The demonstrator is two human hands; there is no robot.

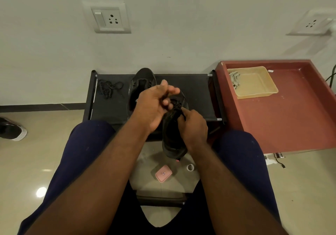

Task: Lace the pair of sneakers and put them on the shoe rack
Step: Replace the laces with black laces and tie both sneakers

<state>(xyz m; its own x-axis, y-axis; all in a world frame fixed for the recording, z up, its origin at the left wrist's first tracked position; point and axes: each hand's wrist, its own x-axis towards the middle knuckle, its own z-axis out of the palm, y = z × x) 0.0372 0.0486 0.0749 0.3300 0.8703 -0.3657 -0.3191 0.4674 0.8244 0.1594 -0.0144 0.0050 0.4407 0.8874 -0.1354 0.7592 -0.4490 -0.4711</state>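
Sneaker (172,142) gripped by the right hand (193,125) looks partly laced, left hand (154,104) pinching its lace (176,106); the other sneaker (141,84) sits unlaced on the rack (197,91).

So the right hand (194,127) grips a black sneaker (172,144) by its lacing, held over the floor between the knees. The left hand (154,105) curls just above it, kinda blurry. The other sneaker (141,82) sits on the shoe rack (196,93), loose lace (109,88) beside it.
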